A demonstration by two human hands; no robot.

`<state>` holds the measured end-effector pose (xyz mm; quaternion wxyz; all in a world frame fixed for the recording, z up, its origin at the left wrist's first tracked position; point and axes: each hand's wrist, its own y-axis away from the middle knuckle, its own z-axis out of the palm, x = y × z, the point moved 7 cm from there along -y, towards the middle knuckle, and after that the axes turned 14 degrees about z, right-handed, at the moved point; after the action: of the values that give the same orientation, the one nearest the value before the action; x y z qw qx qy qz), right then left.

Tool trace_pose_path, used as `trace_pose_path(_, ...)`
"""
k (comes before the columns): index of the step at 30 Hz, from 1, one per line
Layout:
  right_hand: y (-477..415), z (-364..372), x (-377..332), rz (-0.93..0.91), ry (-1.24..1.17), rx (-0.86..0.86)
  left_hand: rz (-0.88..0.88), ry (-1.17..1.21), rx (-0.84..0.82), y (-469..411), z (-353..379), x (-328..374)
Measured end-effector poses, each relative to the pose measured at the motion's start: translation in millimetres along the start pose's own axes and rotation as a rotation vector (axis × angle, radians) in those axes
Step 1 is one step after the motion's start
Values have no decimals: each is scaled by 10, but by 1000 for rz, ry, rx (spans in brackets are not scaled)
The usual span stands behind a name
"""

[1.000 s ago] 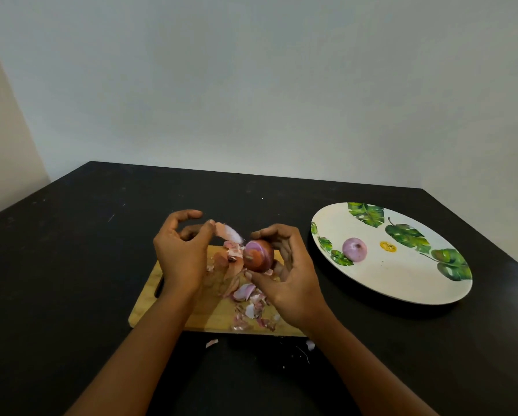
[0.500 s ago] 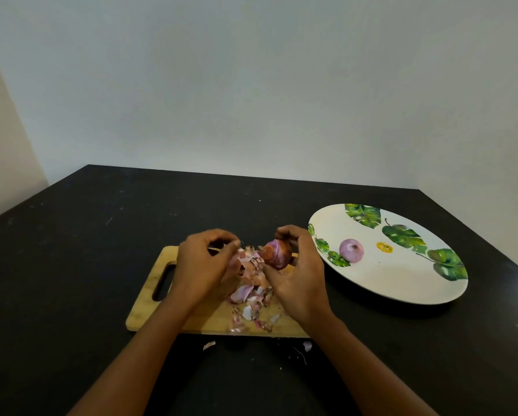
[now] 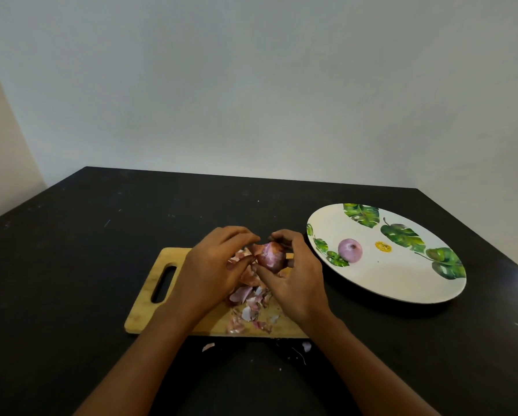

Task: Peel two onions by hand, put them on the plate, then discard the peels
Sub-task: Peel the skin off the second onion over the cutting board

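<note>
A small reddish-purple onion (image 3: 270,259), with papery brown skin partly clinging to it, is sitting in the curled fingers of the right hand (image 3: 296,280), while the left hand (image 3: 212,265) is pinching at its upper left side. A peeled pale purple onion (image 3: 350,250) is resting on the left part of the round white plate with green leaf prints (image 3: 386,283). Pink and white papery peels (image 3: 248,301) are lying heaped on the wooden cutting board (image 3: 149,313) beneath the hands; two stray peel scraps (image 3: 208,346) are lying on the black table (image 3: 71,265) just in front of it.
</note>
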<state>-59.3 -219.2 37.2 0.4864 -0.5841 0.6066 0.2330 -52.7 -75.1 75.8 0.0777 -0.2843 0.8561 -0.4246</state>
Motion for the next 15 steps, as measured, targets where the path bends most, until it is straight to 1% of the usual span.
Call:
trace_pose_path(2,0,-4,7,1,5,4,49,-14,-10,0,2,42)
trace_pose_path(5,-5,3,26,7,17,5,71,-20,-10,2,5,57)
trace_pose_path(9,-12,34,50,10,41,-7,15,36,-12,16,21,26)
trace_pose_path(15,-17,46,43,-19,47,-1,-43,86,56,14,-26,14)
